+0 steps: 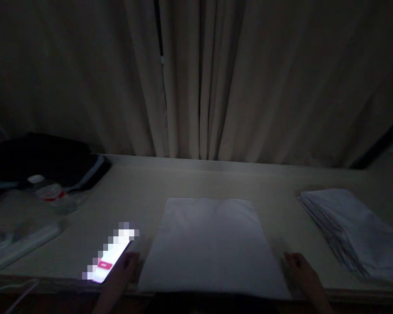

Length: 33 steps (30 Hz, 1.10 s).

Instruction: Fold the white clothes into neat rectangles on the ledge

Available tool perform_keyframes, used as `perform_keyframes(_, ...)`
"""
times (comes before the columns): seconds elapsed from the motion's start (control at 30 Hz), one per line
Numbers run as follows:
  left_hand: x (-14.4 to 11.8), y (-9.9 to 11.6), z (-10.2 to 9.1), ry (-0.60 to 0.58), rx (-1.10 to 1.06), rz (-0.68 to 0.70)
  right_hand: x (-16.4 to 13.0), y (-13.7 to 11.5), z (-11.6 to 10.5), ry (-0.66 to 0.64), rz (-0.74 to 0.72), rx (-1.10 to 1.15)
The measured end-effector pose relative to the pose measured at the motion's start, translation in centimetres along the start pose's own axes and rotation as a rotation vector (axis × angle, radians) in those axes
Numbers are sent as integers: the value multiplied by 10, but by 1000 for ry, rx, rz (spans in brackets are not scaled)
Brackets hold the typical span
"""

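Two bare hands reach in from the near edge of a dim scene, well apart from each other. The left hand (126, 266) sits at near left, forearm angling up from below, fingers loosely curled and pointing away. The right hand (298, 267) sits at near right, its forearm slanting in from the lower right, fingers bent and empty.

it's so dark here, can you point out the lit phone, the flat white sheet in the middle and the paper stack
lit phone with glowing screen (109, 259), head view, on its screen
flat white sheet (211, 244), head view, on its centre
stack of white paper sheets (350, 226), head view, on the top sheet
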State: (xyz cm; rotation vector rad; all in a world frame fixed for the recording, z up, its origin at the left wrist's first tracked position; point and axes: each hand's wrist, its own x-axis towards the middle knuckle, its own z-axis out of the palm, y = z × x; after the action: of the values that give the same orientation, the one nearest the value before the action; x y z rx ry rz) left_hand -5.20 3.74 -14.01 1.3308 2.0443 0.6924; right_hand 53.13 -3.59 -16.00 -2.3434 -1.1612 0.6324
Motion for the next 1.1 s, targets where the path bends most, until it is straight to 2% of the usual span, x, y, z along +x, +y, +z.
perform_keyframes(0.1, 42, 40, 5, 32, 127, 71, 43, -43, -1, -10, -61, -33)
perform_keyframes(0.2, 87, 79, 21, -22, 150, 73, 83, -88, 14, -34, -80, -59)
perform_keyframes(0.27, 114, 96, 35, -21, 144, 75, 108, -110, 27, -29, -83, -59)
perform_keyframes(0.37, 149, 109, 56, 12, 139, 78, 139, -131, 46, -15, -76, -62)
perform_keyframes(0.5, 180, 116, 75, 24, 109, 113, 163, -139, 60, 18, -81, -44)
perform_keyframes(0.63, 197, 119, 79, 62, 40, 107, 174, -137, 57, 43, -124, 37)
perform_keyframes(0.83, 205, 120, 72, 77, -52, 83, 188, -133, 43, 33, -156, 96)
perform_keyframes(1.1, 217, 130, 87, -6, 78, 137, 200, -140, 56, -1, -169, -69)
